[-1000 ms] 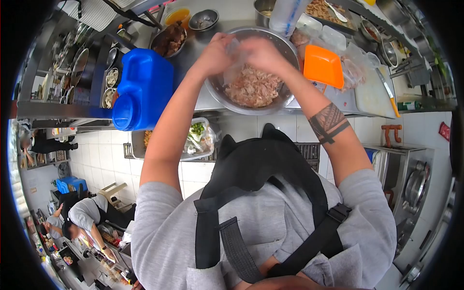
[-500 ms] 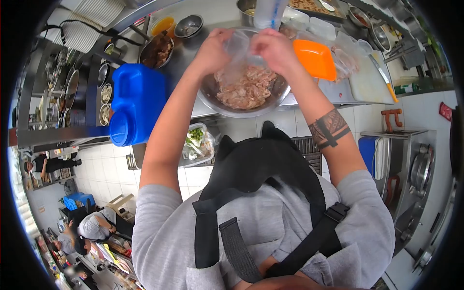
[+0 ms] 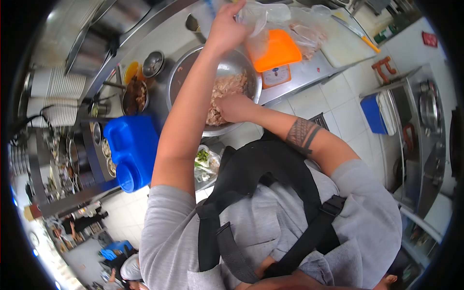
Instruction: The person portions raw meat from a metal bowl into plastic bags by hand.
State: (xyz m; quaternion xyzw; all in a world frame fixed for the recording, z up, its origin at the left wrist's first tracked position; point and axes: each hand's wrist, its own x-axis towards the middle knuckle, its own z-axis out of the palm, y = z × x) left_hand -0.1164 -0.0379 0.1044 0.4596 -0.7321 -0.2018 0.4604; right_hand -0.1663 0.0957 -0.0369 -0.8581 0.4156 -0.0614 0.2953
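Note:
My left hand (image 3: 228, 29) is raised beyond the steel bowl, closed on a clear plastic bag (image 3: 253, 18) that hangs near the orange tray. Down in the large steel bowl (image 3: 175, 79), my right hand (image 3: 234, 107) is closed on pale, shredded-looking raw meat (image 3: 231, 84), its fingertips partly buried. My left forearm crosses over the bowl and hides part of it. The orange tray (image 3: 278, 50) rests on a small scale (image 3: 276, 77) just right of the bowl.
A blue jerrycan (image 3: 130, 150) stands left of my arm. Behind it are a pan of dark meat (image 3: 135, 95) and a small metal bowl (image 3: 153, 64). A knife (image 3: 355, 31) lies on the white cutting board (image 3: 338, 50). Below the counter sits a tub of greens (image 3: 205, 162).
Both hands were at the bag above the bowl. My left hand has carried the bag up and right toward the tray; my right hand has dropped into the meat. The view has turned.

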